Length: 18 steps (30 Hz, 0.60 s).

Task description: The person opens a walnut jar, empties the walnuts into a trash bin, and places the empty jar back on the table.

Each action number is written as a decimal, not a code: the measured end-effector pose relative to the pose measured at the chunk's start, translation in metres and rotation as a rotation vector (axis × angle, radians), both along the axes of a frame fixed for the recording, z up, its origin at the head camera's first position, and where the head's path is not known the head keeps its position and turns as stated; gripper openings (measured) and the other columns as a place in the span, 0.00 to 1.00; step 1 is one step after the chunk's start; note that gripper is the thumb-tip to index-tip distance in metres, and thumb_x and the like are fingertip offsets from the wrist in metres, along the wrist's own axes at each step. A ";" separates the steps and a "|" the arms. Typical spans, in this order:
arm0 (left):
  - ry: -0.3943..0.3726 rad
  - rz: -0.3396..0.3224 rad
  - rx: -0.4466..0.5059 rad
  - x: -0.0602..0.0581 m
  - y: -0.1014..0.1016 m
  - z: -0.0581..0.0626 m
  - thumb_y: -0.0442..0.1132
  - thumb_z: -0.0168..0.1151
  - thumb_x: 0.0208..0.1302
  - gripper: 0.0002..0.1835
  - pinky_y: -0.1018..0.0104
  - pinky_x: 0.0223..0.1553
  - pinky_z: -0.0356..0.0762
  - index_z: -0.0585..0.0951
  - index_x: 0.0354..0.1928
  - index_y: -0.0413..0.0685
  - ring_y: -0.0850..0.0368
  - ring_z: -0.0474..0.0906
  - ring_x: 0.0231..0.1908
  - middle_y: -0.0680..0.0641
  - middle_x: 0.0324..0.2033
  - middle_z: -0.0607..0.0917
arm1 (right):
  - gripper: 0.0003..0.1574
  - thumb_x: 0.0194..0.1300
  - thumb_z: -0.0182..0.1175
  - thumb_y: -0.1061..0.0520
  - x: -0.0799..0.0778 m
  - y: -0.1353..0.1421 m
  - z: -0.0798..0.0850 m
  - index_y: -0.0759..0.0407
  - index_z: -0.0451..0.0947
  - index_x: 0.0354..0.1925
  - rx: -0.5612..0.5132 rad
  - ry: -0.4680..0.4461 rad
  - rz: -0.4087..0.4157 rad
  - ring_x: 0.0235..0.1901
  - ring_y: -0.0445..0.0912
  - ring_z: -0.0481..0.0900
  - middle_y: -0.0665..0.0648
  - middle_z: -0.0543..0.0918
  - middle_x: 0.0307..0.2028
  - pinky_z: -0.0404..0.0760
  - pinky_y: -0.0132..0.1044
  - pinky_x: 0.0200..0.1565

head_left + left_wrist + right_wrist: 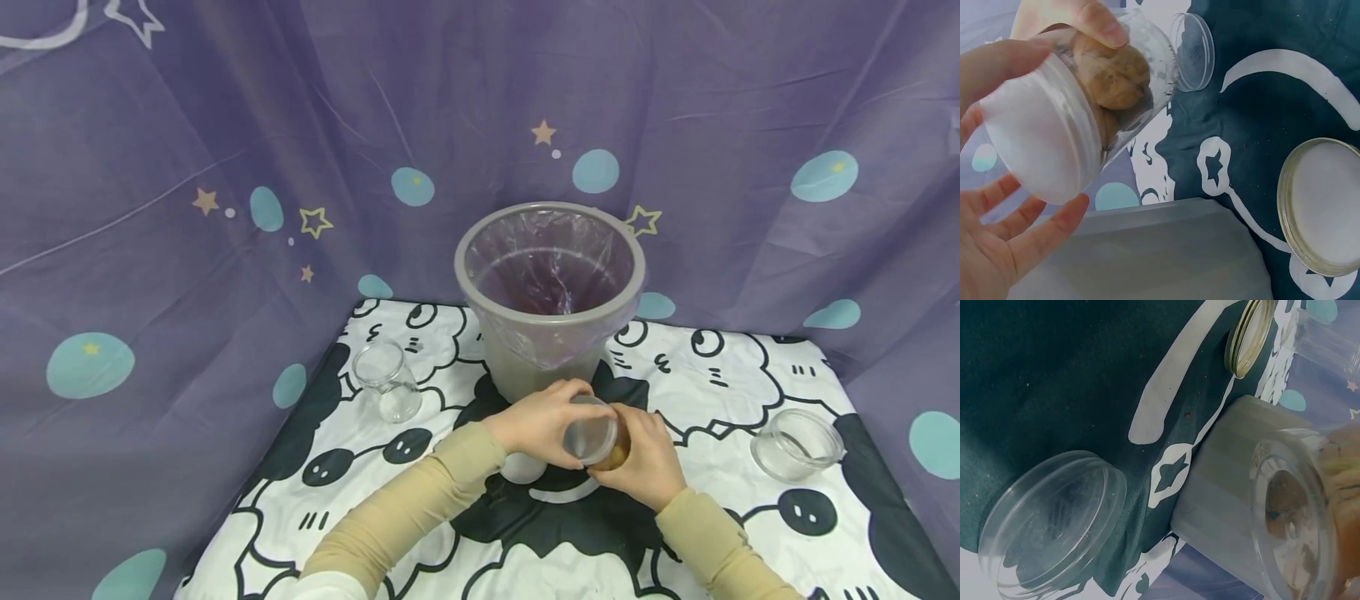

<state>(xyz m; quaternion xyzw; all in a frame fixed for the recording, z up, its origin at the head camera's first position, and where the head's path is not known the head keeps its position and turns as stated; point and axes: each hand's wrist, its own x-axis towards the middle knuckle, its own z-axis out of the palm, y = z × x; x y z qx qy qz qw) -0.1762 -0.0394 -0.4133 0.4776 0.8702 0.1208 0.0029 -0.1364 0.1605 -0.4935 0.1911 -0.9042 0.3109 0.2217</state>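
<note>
A clear jar (1157, 62) with brown, walnut-like lumps (1113, 78) inside is held tilted between both hands, in front of the bin. My right hand (648, 458) grips the jar's body; its thumb lies over the lumps in the left wrist view. My left hand (543, 421) holds the wide, cloudy white lid (1041, 131) at the jar's other end, thumb on one side and fingers spread along the other. That lid sits against the jar with no gap showing. From the right wrist, the jar's clear round base (1291, 519) faces the camera.
A grey bin (525, 367) with a clear liner stands just behind the hands. A gold-rimmed lid (1325, 206) lies on the patterned cloth. A clear glass jar (397, 400) is at the left, and a clear, shallow round container (795, 446) at the right. A purple curtain (480, 100) hangs behind.
</note>
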 end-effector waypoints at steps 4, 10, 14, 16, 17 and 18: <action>-0.009 0.032 0.032 0.001 0.000 -0.004 0.55 0.73 0.46 0.42 0.67 0.51 0.75 0.68 0.66 0.61 0.52 0.69 0.54 0.45 0.57 0.69 | 0.59 0.20 0.82 0.50 -0.001 0.000 0.000 0.65 0.70 0.54 0.002 0.009 -0.002 0.44 0.61 0.73 0.67 0.79 0.45 0.72 0.55 0.45; -0.033 0.073 0.054 0.002 0.000 -0.008 0.57 0.71 0.49 0.43 0.66 0.50 0.76 0.65 0.68 0.61 0.52 0.70 0.53 0.44 0.54 0.69 | 0.60 0.21 0.82 0.50 -0.002 0.000 0.001 0.66 0.70 0.55 -0.004 -0.014 0.002 0.44 0.60 0.73 0.66 0.79 0.46 0.72 0.54 0.46; -0.046 0.115 0.078 0.003 0.001 -0.009 0.60 0.70 0.49 0.42 0.69 0.45 0.76 0.66 0.67 0.63 0.56 0.70 0.46 0.46 0.50 0.70 | 0.60 0.22 0.82 0.50 -0.001 0.000 0.001 0.66 0.69 0.56 -0.012 -0.045 0.001 0.44 0.59 0.72 0.66 0.79 0.46 0.72 0.53 0.45; -0.052 0.138 0.088 0.004 0.002 -0.010 0.61 0.69 0.49 0.42 0.71 0.43 0.75 0.67 0.67 0.64 0.58 0.70 0.43 0.47 0.48 0.71 | 0.60 0.22 0.82 0.50 -0.001 0.000 0.002 0.67 0.69 0.56 -0.015 -0.062 -0.003 0.43 0.58 0.72 0.65 0.79 0.47 0.72 0.52 0.44; -0.055 0.153 0.092 0.005 0.003 -0.010 0.62 0.69 0.48 0.42 0.72 0.42 0.74 0.67 0.66 0.64 0.59 0.69 0.41 0.48 0.47 0.71 | 0.60 0.23 0.82 0.50 0.000 0.000 0.002 0.67 0.69 0.56 -0.015 -0.068 -0.005 0.43 0.58 0.71 0.65 0.79 0.46 0.72 0.51 0.43; -0.057 0.164 0.096 0.005 0.004 -0.011 0.62 0.69 0.48 0.42 0.73 0.41 0.74 0.67 0.66 0.64 0.59 0.69 0.40 0.48 0.46 0.71 | 0.59 0.23 0.82 0.50 0.000 0.000 0.002 0.67 0.69 0.56 -0.014 -0.070 -0.007 0.43 0.58 0.71 0.65 0.79 0.46 0.72 0.51 0.43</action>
